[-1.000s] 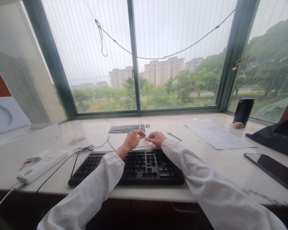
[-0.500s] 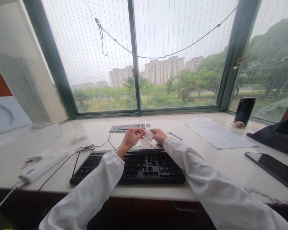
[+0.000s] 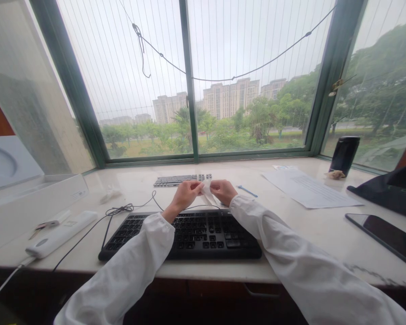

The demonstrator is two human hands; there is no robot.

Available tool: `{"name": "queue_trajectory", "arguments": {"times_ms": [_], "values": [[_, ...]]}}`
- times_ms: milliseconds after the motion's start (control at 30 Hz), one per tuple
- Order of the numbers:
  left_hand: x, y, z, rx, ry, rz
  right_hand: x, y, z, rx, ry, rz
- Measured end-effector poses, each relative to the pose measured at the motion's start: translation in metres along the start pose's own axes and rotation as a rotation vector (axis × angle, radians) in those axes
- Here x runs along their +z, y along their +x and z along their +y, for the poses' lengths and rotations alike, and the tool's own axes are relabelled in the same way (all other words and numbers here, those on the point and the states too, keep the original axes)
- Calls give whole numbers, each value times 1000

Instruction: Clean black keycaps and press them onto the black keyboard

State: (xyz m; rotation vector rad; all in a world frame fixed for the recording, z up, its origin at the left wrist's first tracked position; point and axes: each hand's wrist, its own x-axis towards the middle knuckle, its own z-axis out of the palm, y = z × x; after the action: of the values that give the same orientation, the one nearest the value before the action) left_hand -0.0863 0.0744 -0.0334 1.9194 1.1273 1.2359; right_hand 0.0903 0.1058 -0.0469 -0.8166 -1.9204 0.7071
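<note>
Between my two hands is a thin white tissue [image 3: 208,193], held above the far edge of the keyboard. My left hand [image 3: 186,194] pinches its left side, and my right hand [image 3: 224,192] has closed fingers on its right side. Whether anything lies within the tissue is hidden. Below my wrists lies a black keyboard [image 3: 196,234] with many of its keycaps off, showing bare sockets. Behind my hands, rows of loose keycaps [image 3: 176,181] are laid out on the white countertop [image 3: 277,225].
A blue stick-like tool [image 3: 247,191] lies right of my hands. Farther right are printed paper [image 3: 307,189], a dark can [image 3: 345,155] and a phone [image 3: 385,237]. At left are a white power strip [image 3: 62,234], a coiled cable [image 3: 122,210], crumpled tissue [image 3: 111,193] and an open white box [image 3: 37,203].
A second ago my hands held a small dark piece, probably a keycap. The white tissue then appeared between them, and now it is bunched more closely. The hands have barely shifted.
</note>
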Motion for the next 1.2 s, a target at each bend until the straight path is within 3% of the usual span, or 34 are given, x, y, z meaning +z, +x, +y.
{"name": "queue_trajectory", "arguments": {"times_ms": [133,367,700,1000,1200], "values": [[-1,-1,-1,21,-15,-33,-1,-5,-8,-92,-195,54],[-5,-2,-5,59,136,-21,1,-7,-9,-154,-262,77],[-1,7,-21,-39,-157,-73,3,-8,-7,-111,-214,136],[-1,1,-5,-47,-123,-192,2,-8,-4,-125,-254,106],[0,0,0,-38,-124,-154,0,-9,-4,-170,-252,132]]}}
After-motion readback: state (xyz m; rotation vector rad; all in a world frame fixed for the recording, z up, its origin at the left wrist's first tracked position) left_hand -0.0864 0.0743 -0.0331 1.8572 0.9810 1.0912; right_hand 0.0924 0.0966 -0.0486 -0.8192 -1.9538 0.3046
